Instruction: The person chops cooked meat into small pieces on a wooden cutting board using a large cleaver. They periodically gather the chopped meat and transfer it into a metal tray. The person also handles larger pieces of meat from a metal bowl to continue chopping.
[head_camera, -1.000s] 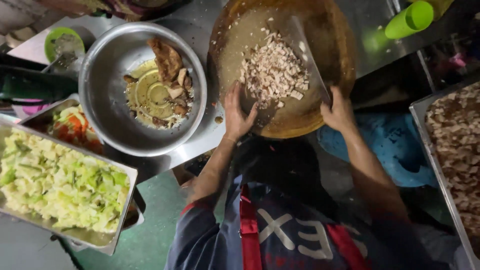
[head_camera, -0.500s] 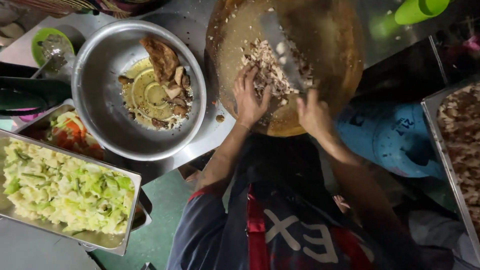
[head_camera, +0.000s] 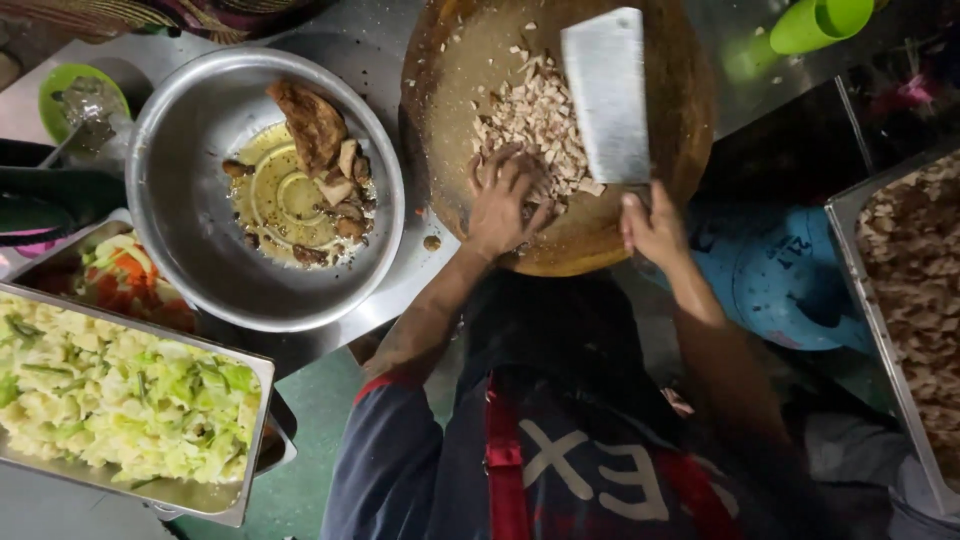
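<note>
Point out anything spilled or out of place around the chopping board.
A few chopped bits lie off the round chopping board, on the metal counter beside the big steel bowl. Nothing else stands out.

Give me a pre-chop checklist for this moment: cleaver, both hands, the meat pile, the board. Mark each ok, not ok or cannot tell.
1. Right hand grips the cleaver handle: ok.
2. Cleaver blade raised flat over the round wooden board, clear of fingers: ok.
3. Left hand rests on the chopped meat, fingers spread beside the blade: not ok, close.
4. Meat gathered in one pile on the board: ok.
5. Board steady on the counter: cannot tell.
6. Steel bowl of cooked pieces stands apart from the board: ok.
</note>
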